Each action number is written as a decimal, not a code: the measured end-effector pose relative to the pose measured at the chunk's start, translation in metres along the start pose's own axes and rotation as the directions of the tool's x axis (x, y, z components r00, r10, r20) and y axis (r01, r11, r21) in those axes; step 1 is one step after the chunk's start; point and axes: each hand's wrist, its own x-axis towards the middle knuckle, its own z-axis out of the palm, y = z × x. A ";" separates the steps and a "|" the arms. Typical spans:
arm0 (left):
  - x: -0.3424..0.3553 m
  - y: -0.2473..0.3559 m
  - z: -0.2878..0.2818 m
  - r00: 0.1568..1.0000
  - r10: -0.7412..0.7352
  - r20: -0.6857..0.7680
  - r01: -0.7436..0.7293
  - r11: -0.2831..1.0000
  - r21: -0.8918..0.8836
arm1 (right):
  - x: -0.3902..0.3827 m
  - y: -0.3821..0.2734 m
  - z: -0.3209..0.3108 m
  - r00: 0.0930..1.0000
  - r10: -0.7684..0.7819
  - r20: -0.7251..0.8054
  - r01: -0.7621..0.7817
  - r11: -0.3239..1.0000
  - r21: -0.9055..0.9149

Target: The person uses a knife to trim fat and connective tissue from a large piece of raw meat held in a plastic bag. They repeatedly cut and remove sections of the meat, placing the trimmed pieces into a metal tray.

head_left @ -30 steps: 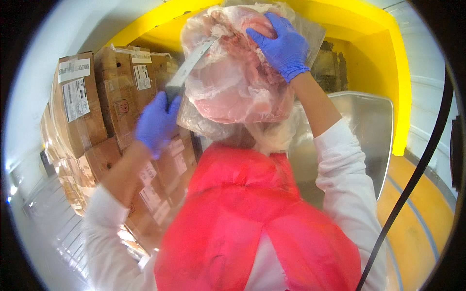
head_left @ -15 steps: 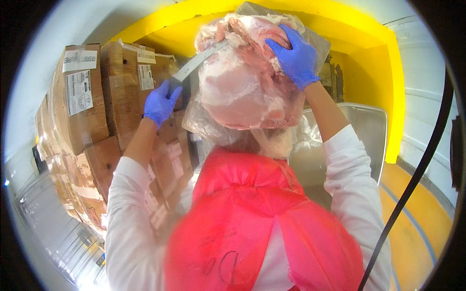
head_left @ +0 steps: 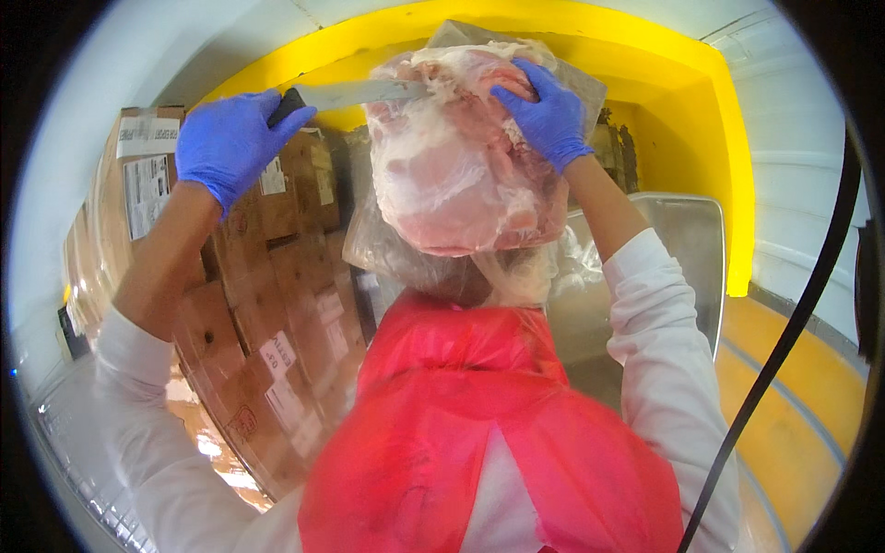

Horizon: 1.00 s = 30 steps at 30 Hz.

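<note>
My left hand (head_left: 226, 147), in a blue glove, is closed around the black handle of a long knife (head_left: 355, 92). The blade lies nearly level, its far end at the upper left part of a large piece of pale pink raw meat (head_left: 461, 175). My right hand (head_left: 548, 115), also gloved in blue, grips the meat at its top right, fingers curled over a fleshy fold. A clear plastic bag (head_left: 373, 240) lies under and around the meat, hanging at its lower edge.
Stacked cardboard boxes (head_left: 221, 327) wrapped in film fill the left side. Behind the meat is a yellow framed structure (head_left: 737, 166). A steel tub (head_left: 682, 276) stands at the right, above an orange-yellow floor (head_left: 784, 396). A red apron (head_left: 396, 461) covers my front.
My left hand has moved up and left with the knife, whose blade has swung from a steep slant to nearly level. My right hand has stayed on the meat.
</note>
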 end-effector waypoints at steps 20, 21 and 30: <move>0.076 -0.001 0.266 1.000 -0.019 0.016 0.025 0.740 -0.673 | 0.004 0.005 -0.002 0.994 0.095 0.052 -0.095 0.995 0.005; 0.079 -0.001 0.266 1.000 -0.021 0.011 0.023 0.735 -0.677 | 0.003 0.005 -0.002 0.995 0.085 0.047 -0.085 0.996 -0.005; 0.037 -0.035 0.172 0.945 -0.043 0.323 0.257 0.707 -0.659 | -0.003 -0.018 -0.009 0.955 -0.262 -0.137 0.203 0.918 -0.341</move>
